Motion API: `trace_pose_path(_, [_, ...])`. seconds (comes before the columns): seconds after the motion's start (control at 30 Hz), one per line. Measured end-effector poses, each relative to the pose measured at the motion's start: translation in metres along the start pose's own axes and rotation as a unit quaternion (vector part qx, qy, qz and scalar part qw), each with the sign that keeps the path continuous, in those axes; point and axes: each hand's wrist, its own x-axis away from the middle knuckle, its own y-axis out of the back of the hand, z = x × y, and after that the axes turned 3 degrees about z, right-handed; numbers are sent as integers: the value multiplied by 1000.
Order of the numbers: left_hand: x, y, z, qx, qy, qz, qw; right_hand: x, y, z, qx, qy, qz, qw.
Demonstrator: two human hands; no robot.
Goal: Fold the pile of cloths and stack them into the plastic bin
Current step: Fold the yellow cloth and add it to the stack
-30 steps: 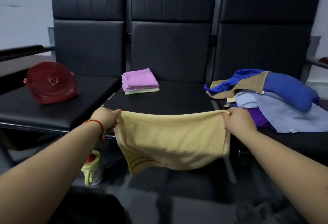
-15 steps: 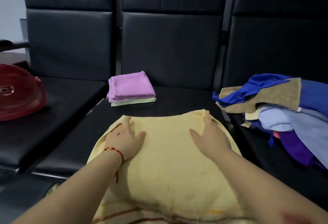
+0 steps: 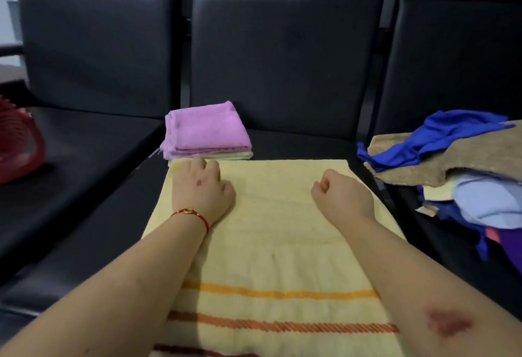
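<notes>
A pale yellow towel (image 3: pixel 271 238) with orange stripes lies spread flat on the middle black seat. My left hand (image 3: pixel 202 187) rests on it at the far left corner with its fingers curled under. My right hand (image 3: pixel 339 195) sits on the towel's right half as a loose fist and holds nothing. Just beyond the towel's far edge, a folded stack (image 3: pixel 206 133) has a pink cloth on top and a pale green one beneath. The unfolded pile of cloths (image 3: pixel 463 170), blue, tan, lilac and purple, fills the right seat. The red plastic bin (image 3: pixel 19 144) lies on the left seat, cut off by the frame.
Three black padded seats stand in a row, and their backrests (image 3: pixel 282 54) rise close behind the cloths. A gap (image 3: pixel 147 159) separates the left seat from the middle one. The towel's near end hangs over the seat's front edge.
The towel went from hanging between my hands to lying flat on the middle seat. My palms pressed it flat, then my fingers curled in, and the view moved closer.
</notes>
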Motion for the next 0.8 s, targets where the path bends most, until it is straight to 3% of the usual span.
trace_pose_path(0.17, [14,8,-3,-12,41,121,992,17,12,-4,-39,25,88,995])
trace_pose_path(0.3, [41,27,-9,-32,11,195,980,52,34,-16,-143,33,193,970])
trace_pose_path(0.37, [62,37,-9,-34,14,254,966,74,51,-23,-117,57,218,967])
trace_pose_path(0.4, [74,42,-7,-39,19,249,968,86,58,-29,-101,70,195,973])
trace_pose_path(0.53, [110,65,18,-51,60,110,991,126,77,-48,-59,37,116,991])
trace_pose_path(0.67, [130,87,55,81,242,128,958,151,97,-61,-104,-56,118,986])
trace_pose_path(0.8, [144,100,82,159,293,181,925,170,106,-68,-151,-125,184,963])
